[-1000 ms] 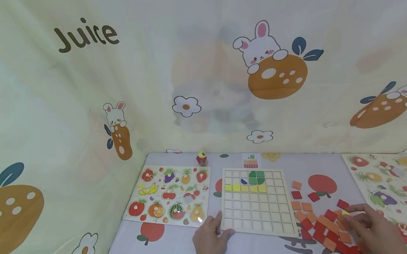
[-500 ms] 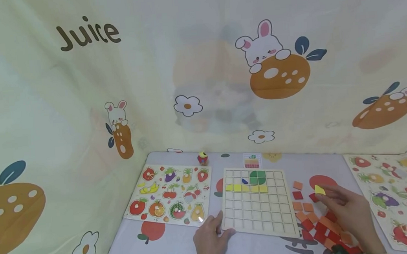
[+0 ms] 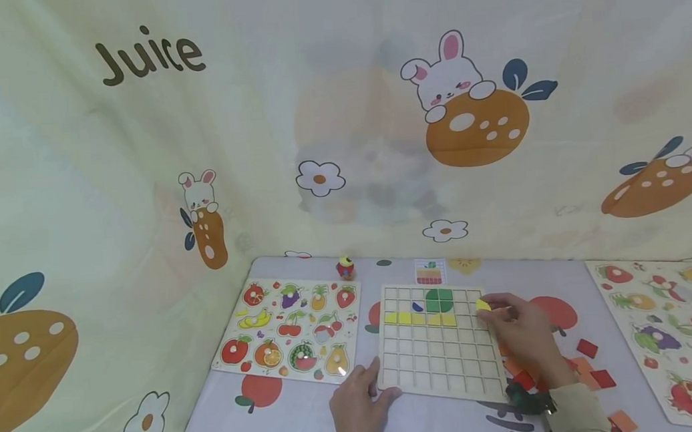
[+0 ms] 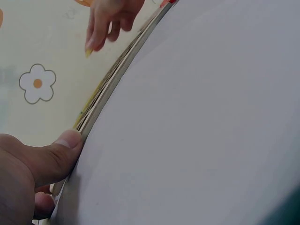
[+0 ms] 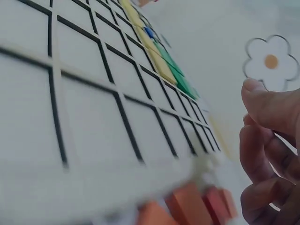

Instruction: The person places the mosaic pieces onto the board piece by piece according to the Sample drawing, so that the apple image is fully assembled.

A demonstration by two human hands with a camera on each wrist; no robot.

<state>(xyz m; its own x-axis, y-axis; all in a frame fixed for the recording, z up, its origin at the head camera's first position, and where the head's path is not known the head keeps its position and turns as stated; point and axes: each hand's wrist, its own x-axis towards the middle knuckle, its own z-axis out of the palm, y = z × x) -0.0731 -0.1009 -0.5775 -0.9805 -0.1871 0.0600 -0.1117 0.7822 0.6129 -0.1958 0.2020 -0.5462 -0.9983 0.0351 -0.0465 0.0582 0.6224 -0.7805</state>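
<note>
A pale wooden grid board (image 3: 431, 354) lies mid-table; it bears a row of yellow tiles (image 3: 419, 318), a green leaf-shaped group (image 3: 439, 300) and a small blue piece (image 3: 417, 307). My left hand (image 3: 359, 406) grips the board's near left corner, thumb on the front edge. In the left wrist view the thumb (image 4: 68, 140) presses against the board's side. Over the board's right edge, my right hand (image 3: 522, 334) pinches a yellow tile (image 3: 483, 305) between thumb and fingertips. In the right wrist view the fingers (image 5: 255, 145) are curled and the tile is hidden.
Red and orange tiles (image 3: 587, 348) lie scattered right of the board, partly under the right forearm. Fruit puzzle boards stand at left (image 3: 288, 332) and right (image 3: 670, 327). Behind the grid are a pattern card (image 3: 430, 271) and a small red-and-yellow figure (image 3: 345, 267).
My right hand has carried the yellow tile from the loose tiles leftward and away to the board's right edge. My left hand has stayed at the board's corner.
</note>
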